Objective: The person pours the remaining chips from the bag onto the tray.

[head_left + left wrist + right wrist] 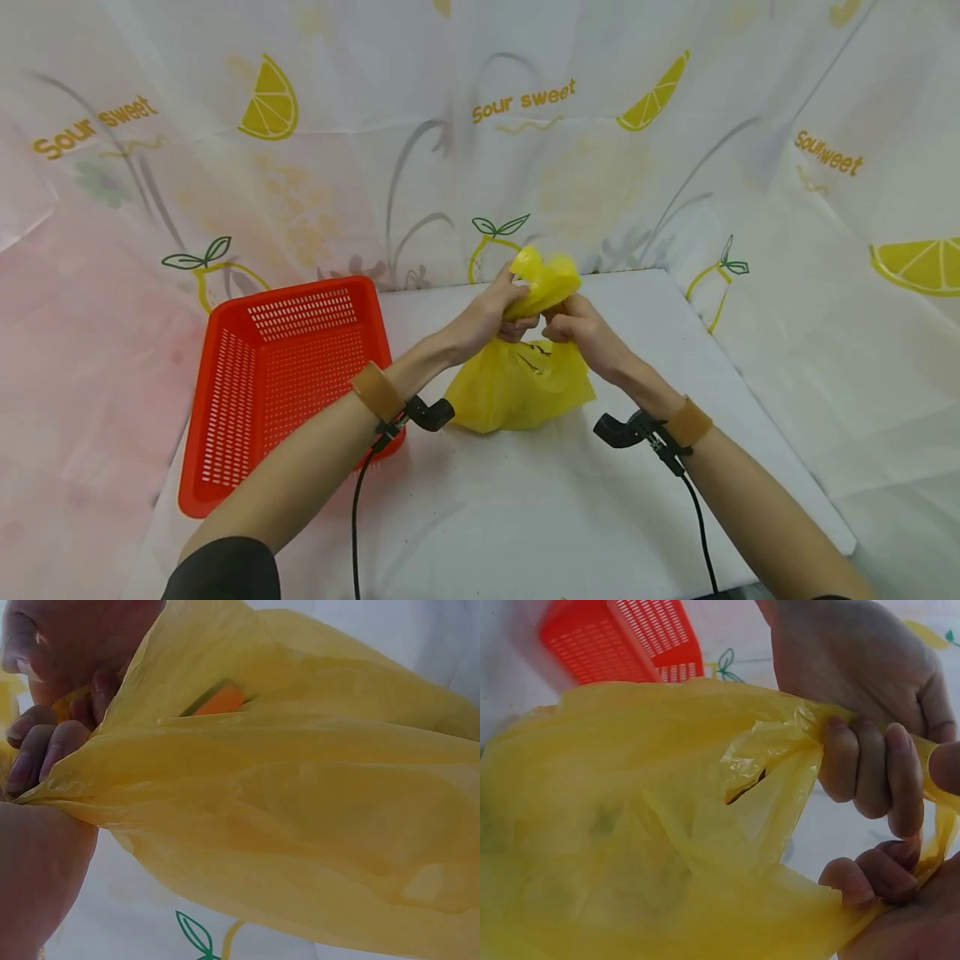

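Note:
A yellow plastic bag [517, 392] sits on the white table, its top gathered upward between both hands. My left hand [491, 312] grips the bunched neck on one side, fingers curled round it, as the right wrist view shows. On the other side my right hand [585, 332] holds the plastic with curled fingers. Above the hands the loose bag top [549, 279] puffs out. Through a gap in the plastic, the left wrist view shows an orange patch [223, 700] with a dark edge; what it belongs to is hidden inside the bag.
To the left of the bag stands a red plastic basket [292, 367] with perforated walls, partly behind the left forearm. White table surface [517, 517] lies in front of the bag. A lemon-printed curtain [360, 167] hangs behind the table and at the sides.

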Available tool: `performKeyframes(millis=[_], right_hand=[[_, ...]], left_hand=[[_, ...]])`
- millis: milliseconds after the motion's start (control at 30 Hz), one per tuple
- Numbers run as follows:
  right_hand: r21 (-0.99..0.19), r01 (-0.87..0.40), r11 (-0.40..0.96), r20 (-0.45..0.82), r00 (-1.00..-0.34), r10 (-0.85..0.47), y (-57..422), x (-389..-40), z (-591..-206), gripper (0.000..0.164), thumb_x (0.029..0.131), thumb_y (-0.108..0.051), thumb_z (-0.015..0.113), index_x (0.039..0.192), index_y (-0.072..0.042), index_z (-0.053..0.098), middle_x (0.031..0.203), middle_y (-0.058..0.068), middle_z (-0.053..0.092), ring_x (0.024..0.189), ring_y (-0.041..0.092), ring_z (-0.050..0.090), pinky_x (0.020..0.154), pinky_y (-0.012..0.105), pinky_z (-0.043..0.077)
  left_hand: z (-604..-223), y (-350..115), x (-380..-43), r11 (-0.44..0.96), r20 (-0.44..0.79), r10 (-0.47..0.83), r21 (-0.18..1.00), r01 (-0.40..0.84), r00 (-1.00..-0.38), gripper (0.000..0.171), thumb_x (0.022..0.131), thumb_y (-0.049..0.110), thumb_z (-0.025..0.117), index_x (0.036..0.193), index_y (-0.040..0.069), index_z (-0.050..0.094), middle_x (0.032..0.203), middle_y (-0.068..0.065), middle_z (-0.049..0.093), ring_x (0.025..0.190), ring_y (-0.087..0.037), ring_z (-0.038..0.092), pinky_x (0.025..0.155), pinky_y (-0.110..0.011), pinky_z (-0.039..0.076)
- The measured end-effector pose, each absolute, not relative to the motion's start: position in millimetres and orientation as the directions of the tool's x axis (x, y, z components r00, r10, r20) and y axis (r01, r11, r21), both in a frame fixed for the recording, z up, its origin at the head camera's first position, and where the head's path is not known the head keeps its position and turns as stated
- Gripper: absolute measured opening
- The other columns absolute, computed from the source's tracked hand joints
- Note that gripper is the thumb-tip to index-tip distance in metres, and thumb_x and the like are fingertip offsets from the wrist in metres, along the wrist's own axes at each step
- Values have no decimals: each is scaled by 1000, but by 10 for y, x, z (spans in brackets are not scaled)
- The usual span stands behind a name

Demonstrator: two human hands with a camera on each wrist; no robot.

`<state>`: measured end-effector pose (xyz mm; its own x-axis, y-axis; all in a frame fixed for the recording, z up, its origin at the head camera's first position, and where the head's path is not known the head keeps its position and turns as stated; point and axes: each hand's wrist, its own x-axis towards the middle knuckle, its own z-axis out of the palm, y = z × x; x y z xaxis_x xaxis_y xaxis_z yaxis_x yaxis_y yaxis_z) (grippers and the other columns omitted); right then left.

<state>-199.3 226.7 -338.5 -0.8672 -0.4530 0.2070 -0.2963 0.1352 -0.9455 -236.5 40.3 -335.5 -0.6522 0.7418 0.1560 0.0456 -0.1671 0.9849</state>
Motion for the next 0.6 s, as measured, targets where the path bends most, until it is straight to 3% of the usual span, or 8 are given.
performKeyframes(millis=[133,233,400,533,600], right_hand=[[-935,-317,162,204,-850,-486,2255,-1979,-3398,28,89,-15,46,115,-5,45,74,10,35,62,32,31,60,37,32],[-917,-322,234,180,-859,-479,2239,-1960,-3397,29,97,-30,48,119,-12,46,74,9,37,62,33,32,59,36,33],[-889,-308,338,154,-897,-413,2204,-1940,-3404,33,99,-45,45,113,-14,49,69,8,36,56,23,34,55,29,33],[-926,-266,268,156,-916,-369,2182,-1961,-3416,41,101,-46,37,116,-10,49,66,9,32,53,17,29,52,26,28],[-942,-245,231,155,-924,-350,2178,-1974,-3423,44,102,-47,33,125,-13,48,66,11,30,53,16,28,50,25,26]], left_hand=[[-3373,392,-2364,-142,150,741,988,65,-655,42,101,27,36,140,24,23,69,-7,35,53,-17,25,52,-26,25],[-3392,388,-2364,-122,143,739,989,78,-659,50,100,26,41,146,29,22,65,-7,34,52,-19,27,52,-26,26],[-3405,415,-2360,-140,173,752,985,102,-636,43,100,24,43,141,27,31,65,-7,32,51,-19,25,50,-26,25],[-3402,441,-2352,-145,184,773,983,113,-607,37,101,27,43,138,21,38,69,-8,34,52,-18,25,50,-25,25],[-3408,441,-2350,-135,182,775,983,123,-605,36,102,28,42,137,19,41,70,-8,37,52,-18,27,50,-25,27]])
